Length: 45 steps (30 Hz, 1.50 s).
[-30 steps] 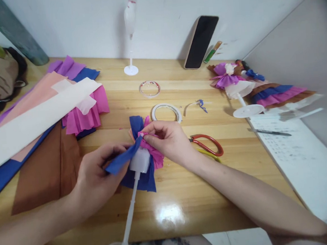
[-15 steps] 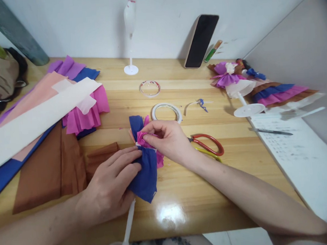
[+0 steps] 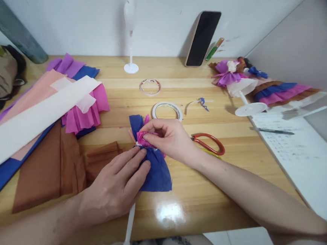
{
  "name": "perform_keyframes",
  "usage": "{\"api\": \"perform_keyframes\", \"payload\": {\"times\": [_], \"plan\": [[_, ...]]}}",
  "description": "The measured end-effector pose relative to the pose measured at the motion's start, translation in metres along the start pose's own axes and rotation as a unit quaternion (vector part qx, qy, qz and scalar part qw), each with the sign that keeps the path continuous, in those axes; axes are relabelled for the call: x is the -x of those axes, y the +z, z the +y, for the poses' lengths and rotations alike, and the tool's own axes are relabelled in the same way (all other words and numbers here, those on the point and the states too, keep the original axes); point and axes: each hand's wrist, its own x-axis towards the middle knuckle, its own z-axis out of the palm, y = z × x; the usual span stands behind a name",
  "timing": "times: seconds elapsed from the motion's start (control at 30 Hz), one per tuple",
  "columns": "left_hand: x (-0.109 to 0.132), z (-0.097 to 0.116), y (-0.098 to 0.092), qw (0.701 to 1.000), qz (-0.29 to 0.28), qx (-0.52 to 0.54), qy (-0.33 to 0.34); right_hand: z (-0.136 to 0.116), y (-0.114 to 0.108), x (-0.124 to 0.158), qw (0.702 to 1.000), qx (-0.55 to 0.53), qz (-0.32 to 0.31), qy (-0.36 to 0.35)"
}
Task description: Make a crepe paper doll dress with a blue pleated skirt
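Near the table's front lies a small paper dress shape with a blue skirt (image 3: 156, 172), a blue top part and a pleated pink piece (image 3: 143, 138). My right hand (image 3: 169, 139) pinches the pink piece between thumb and fingertips. My left hand (image 3: 117, 181) is closed on the blue skirt, its fingertips pressing near the white waist. A white stem (image 3: 130, 223) runs from under my left hand to a round base at the table's edge. Behind my right hand sits a white tape roll (image 3: 166, 111).
Crepe paper strips (image 3: 35, 119) and brown paper (image 3: 51, 169) cover the left. Red-handled scissors (image 3: 210, 143) lie right of my right hand. Behind are a bracelet (image 3: 150, 87), a white figure on a stand (image 3: 129, 17) and a phone (image 3: 203, 38). A dressed figure (image 3: 230, 75) lies at right.
The blue skirt has spread and swung to the right, covering more of the pink paper. My left fingers have slid slightly right over it. My right hand keeps its pinch.
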Motion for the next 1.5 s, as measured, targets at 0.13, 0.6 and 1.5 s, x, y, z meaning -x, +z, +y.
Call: {"api": "perform_keyframes", "payload": {"times": [0.13, 0.6, 1.5], "plan": [[-0.002, -0.001, -0.001, 1.0, -0.009, 0.01, -0.003, 0.0, -0.006, -0.003, 0.998, 0.036, -0.006, -0.048], [-0.009, 0.001, -0.001, 1.0, -0.014, -0.021, 0.003, -0.013, -0.014, 0.007, 0.991, 0.103, -0.069, -0.048], [-0.012, 0.0, -0.005, 0.999, -0.015, 0.031, -0.034, 0.0, -0.013, -0.005, 0.997, 0.029, -0.077, -0.009]]}}
